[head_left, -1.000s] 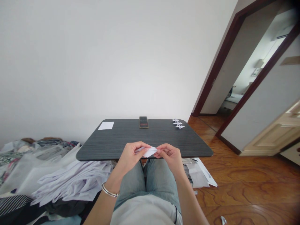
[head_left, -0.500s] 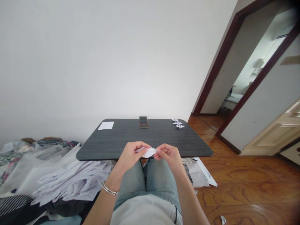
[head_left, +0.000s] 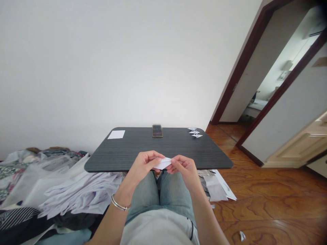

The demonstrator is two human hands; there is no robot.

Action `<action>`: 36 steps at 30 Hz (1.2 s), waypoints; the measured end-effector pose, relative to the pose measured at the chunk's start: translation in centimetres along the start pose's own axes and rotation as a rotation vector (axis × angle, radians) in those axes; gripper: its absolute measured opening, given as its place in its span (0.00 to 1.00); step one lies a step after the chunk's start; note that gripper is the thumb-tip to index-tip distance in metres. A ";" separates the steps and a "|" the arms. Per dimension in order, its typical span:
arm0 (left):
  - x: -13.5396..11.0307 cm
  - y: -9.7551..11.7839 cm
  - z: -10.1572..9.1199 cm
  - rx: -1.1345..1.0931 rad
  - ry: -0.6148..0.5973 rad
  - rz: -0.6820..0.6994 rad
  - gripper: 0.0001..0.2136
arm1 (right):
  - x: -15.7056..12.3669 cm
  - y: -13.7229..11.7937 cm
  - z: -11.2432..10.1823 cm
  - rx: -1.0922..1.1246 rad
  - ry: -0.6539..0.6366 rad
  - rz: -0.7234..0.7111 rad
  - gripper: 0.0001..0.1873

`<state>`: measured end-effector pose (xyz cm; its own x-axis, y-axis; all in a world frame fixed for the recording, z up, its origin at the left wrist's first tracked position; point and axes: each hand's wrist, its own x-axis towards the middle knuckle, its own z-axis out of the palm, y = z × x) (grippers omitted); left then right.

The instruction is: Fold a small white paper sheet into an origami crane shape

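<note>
Both hands hold one small folded white paper (head_left: 162,163) just above the near edge of the dark table (head_left: 143,149). My left hand (head_left: 145,166), with a bracelet on its wrist, pinches the paper's left end. My right hand (head_left: 184,168) pinches its right end with fingers curled. Most of the paper is hidden behind the fingers.
On the table's far side lie a white paper sheet (head_left: 116,134), a phone (head_left: 157,130) and several small folded paper cranes (head_left: 195,132). Piled clothes and plastic (head_left: 51,190) fill the left. Papers (head_left: 219,187) lie on the wood floor at the right, near an open doorway (head_left: 268,88).
The view has shifted slightly; the hands sit a little higher in frame and closer together on the paper. Nothing on the table moved.
</note>
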<state>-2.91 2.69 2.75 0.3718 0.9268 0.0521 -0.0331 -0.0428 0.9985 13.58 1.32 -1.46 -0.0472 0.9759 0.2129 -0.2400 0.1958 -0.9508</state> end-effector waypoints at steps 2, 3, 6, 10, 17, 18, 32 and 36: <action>-0.1 0.1 0.1 -0.014 0.014 -0.017 0.11 | 0.0 -0.1 0.0 -0.001 0.008 -0.010 0.11; -0.1 0.1 0.2 -0.018 0.020 -0.023 0.11 | 0.0 -0.2 0.0 -0.004 0.013 -0.012 0.11; -0.2 0.1 0.2 -0.019 0.024 -0.023 0.11 | 0.0 -0.2 0.1 -0.009 0.023 -0.013 0.12; 0.0 0.1 0.2 -0.013 0.032 -0.015 0.10 | 0.0 0.0 0.1 -0.005 0.020 -0.009 0.12; 0.0 0.0 0.1 -0.001 0.036 -0.015 0.11 | 0.1 0.0 0.1 -0.013 0.016 -0.018 0.13; 0.0 -0.1 0.1 0.001 0.035 -0.017 0.11 | 0.1 0.0 0.1 -0.016 0.014 -0.019 0.13; 0.2 -0.1 0.1 0.031 0.077 0.028 0.12 | 0.2 0.5 0.2 -0.019 0.024 -0.078 0.15; 0.2 -0.2 0.1 0.059 0.068 0.051 0.12 | 0.1 0.5 0.5 0.006 -0.013 -0.073 0.10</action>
<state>-2.75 2.84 2.58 0.3074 0.9459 0.1036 0.0051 -0.1105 0.9939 13.00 1.45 -1.81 -0.0423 0.9578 0.2844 -0.2494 0.2656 -0.9313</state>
